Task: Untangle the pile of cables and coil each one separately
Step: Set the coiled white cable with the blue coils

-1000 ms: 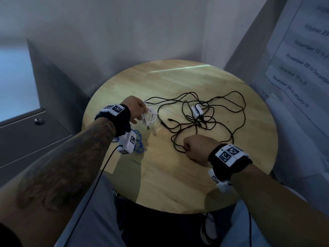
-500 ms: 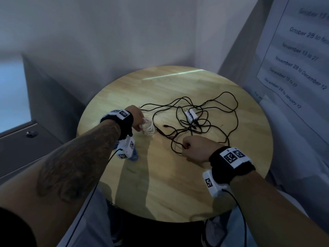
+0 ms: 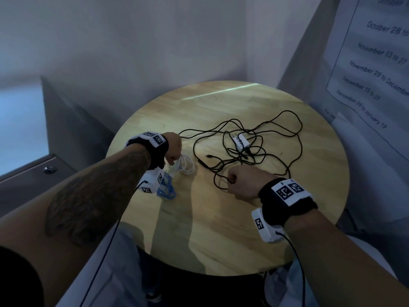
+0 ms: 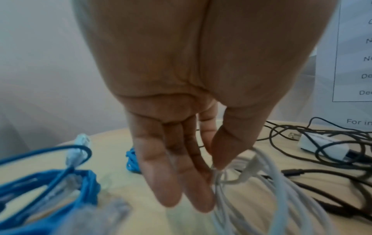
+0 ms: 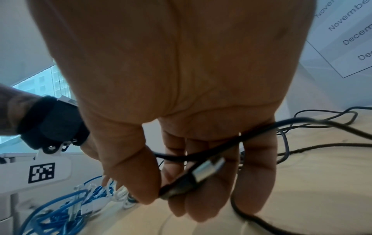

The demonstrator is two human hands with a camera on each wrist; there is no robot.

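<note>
round pale wooden table (image 3: 221,229) seen from above, a person seated at its near edge. left hand (image 3: 173,148), fingers pointing down, pinches the coiled white cable (image 3: 187,165) between thumb and fingertips (image 4: 203,197); the coil lies on the table's left side, just beside a bundled blue cable (image 3: 166,190) under the left wrist. right hand (image 3: 242,182) is curled round the thin black cable (image 3: 276,138), thumb pressing its silver usb plug (image 5: 207,168) against the fingers. the rest of the black cable sprawls in loose, crossing loops over the table's middle and right, threaded around a small white rectangular adapter (image 3: 241,141). a printed sheet listing dates (image 3: 376,63) hangs on the right wall.
</note>
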